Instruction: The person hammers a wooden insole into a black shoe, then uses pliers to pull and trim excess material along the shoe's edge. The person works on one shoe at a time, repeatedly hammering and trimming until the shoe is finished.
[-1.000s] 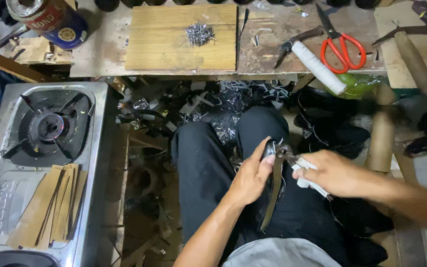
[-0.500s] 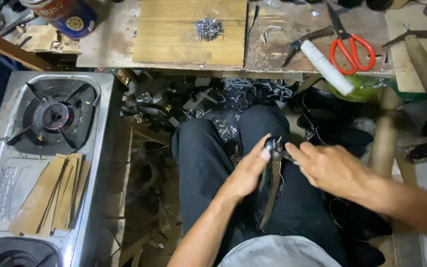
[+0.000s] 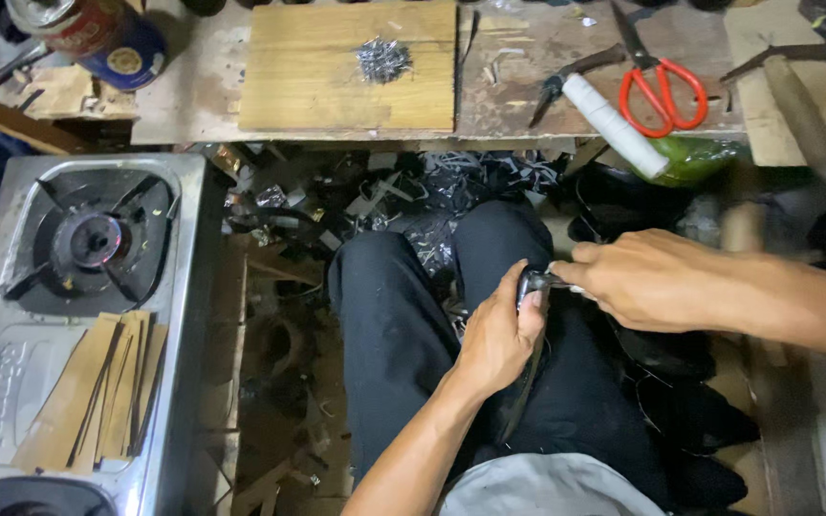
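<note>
The left hand (image 3: 497,336) is closed around a long dark strip of stiff material (image 3: 525,368) that rests on the person's right thigh, thumb pressed near the strip's upper end. The right hand (image 3: 644,279) comes in from the right side, its fingers pinched together on the same upper end, where a small shiny dark piece sits — what that piece is cannot be told. The two hands meet there, touching or nearly so, above the black trousers (image 3: 403,334).

To the left stands a steel gas stove (image 3: 11,382); a fan of thin brown wooden slats (image 3: 97,387) lies on its flat top, below the black burner (image 3: 88,241).

Along the top runs the wooden worktop (image 3: 193,105). On it lies a pale rectangular wooden board (image 3: 317,86) with a little heap of small metal nails (image 3: 381,59) near its upper edge. Further right are red-handled scissors (image 3: 660,81), and just beside them a white cylindrical roll (image 3: 614,124) that juts over the worktop's edge. A red and blue tin can (image 3: 97,36) stands at the far left corner. Dark scraps and offcuts (image 3: 413,196) litter the floor between worktop and knees.
</note>
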`<state>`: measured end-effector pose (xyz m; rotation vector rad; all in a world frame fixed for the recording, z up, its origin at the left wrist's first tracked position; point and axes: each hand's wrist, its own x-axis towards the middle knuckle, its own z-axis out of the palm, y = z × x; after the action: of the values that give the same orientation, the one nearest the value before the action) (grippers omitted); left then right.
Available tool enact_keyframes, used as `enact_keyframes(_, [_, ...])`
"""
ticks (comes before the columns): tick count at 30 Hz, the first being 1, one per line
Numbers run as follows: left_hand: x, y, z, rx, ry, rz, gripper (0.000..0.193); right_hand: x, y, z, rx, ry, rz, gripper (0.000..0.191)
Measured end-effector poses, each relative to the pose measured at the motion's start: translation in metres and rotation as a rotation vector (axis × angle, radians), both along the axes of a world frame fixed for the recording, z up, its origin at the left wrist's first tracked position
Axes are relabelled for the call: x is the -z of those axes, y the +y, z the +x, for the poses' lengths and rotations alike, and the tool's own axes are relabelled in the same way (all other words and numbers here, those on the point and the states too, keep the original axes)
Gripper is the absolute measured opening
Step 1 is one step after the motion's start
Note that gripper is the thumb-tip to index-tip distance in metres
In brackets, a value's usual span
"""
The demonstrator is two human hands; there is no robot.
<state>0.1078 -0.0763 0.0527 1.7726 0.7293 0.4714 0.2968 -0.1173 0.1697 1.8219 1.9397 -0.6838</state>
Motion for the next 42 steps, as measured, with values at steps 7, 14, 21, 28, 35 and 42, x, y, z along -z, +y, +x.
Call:
enact_keyframes(7, [0.022, 0.02, -0.016, 0.121, -0.192, -0.156, 0.056, 0.023, -0.026, -0.018, 0.117, 0.005, 0.222, 0.067])
enact_keyframes(14, [0.023, 0.02, -0.012, 0.089, -0.193, -0.286, 0.047, 0.078, -0.065, -0.042, 0.224, 0.095, 0.595, 0.056])
enact_keyframes(21, [0.014, 0.015, -0.016, 0.054, -0.13, -0.219, 0.046, 0.068, -0.062, -0.053, 0.544, 0.54, 0.684, 0.037])
enact_keyframes(28, [0.018, 0.013, -0.024, 0.105, -0.211, -0.21, 0.049, 0.06, -0.034, -0.057, 0.209, 0.406, 1.081, 0.046])
enact_keyframes(35, [0.019, 0.01, -0.025, 0.102, -0.186, -0.156, 0.051, 0.054, -0.027, -0.058, 0.129, 0.435, 1.122, 0.046])
enact_keyframes(42, [0.006, 0.007, -0.023, 0.109, -0.362, -0.041, 0.044, 0.058, -0.033, -0.054, 0.349, 0.525, 1.027, 0.037])
